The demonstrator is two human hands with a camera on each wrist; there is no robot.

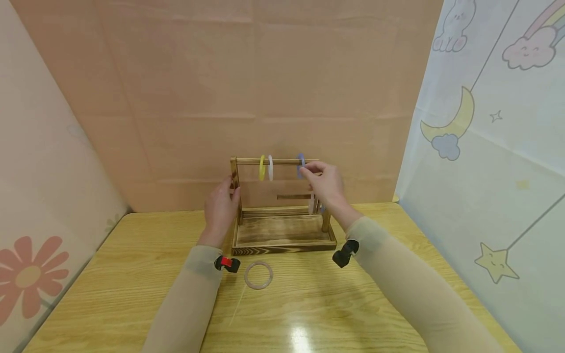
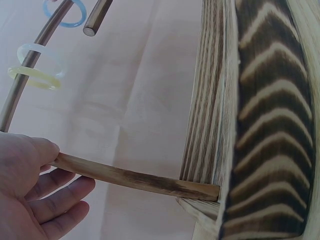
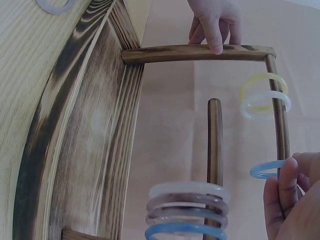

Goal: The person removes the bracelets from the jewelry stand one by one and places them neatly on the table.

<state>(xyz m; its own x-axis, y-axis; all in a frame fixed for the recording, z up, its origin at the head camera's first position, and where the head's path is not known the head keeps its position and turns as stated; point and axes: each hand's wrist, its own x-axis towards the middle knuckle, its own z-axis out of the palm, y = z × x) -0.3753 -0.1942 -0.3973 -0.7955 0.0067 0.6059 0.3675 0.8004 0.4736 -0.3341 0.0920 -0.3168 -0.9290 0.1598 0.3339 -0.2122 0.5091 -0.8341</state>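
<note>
A dark-grained wooden bangle stand (image 1: 284,249) stands on the table. My left hand (image 1: 219,208) holds its left post (image 2: 125,176) near the top, thumb on one side and fingers on the other. On the top bar (image 1: 247,161) hang a yellow bangle (image 1: 262,169) and a white bangle (image 1: 270,169), side by side toward the left. Farther right, a blue bangle (image 3: 255,173) encircles the same bar, pinched by my right hand (image 1: 328,186). Several bangles (image 3: 185,229), white, greyish and blue, hang on the lower bar (image 3: 214,145), partly behind my right hand in the head view.
A pale purple-grey bangle (image 1: 259,288) lies flat on the wooden table (image 1: 282,314), in front of the stand's tray-like base. Behind the stand rises a pinkish-tan cloth backdrop (image 1: 251,88). Printed sheets (image 1: 499,196) flank the table.
</note>
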